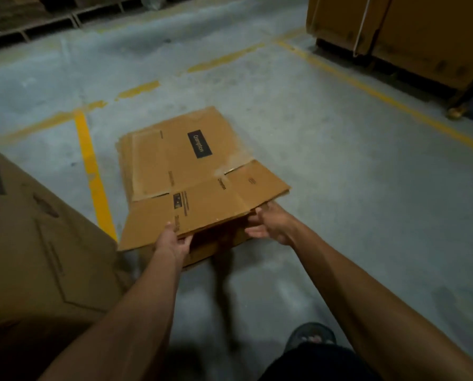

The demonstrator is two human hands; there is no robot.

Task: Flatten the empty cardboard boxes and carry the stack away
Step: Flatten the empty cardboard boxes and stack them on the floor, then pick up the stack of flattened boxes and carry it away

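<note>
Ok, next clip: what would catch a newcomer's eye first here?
The flattened cardboard box with its dark label, lying mid-floor, its near edge gripped by the left hand and right hand. Then the yellow floor lines beside it, and tall cartons at far right.

just the one camera, strapped on my head, wide-angle, looking forward and down along both my arms; my left hand and right hand sit near mid-frame, floor stretching out past them, my foot below
</note>
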